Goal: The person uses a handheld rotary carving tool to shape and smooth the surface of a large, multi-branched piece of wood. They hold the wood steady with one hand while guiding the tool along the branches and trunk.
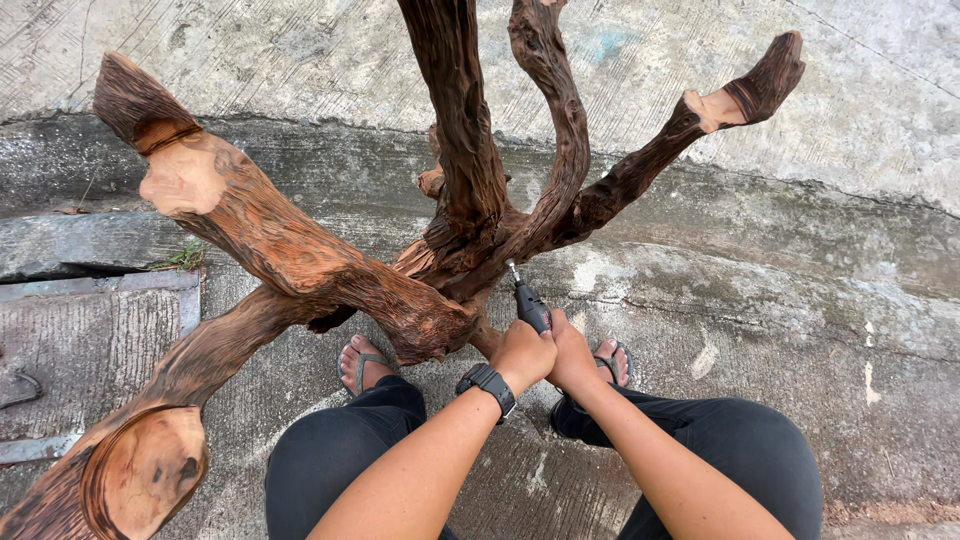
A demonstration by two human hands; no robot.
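Observation:
A large gnarled piece of reddish-brown root wood (300,255) with several twisting branches stands on the concrete ground in front of me. Both my hands grip a small black rotary tool (530,305) whose thin tip touches the wood near the central knot. My left hand (522,355), with a black watch on its wrist, wraps the tool's body. My right hand (573,358) presses against it from the right, on the same tool. My knees in black trousers and my sandalled feet sit just below the wood.
Rough grey concrete (780,300) slopes up behind the wood to a lighter slab. A metal grate edge and a drain slab (90,330) lie at the left. Cut branch ends (150,470) jut toward me at the lower left.

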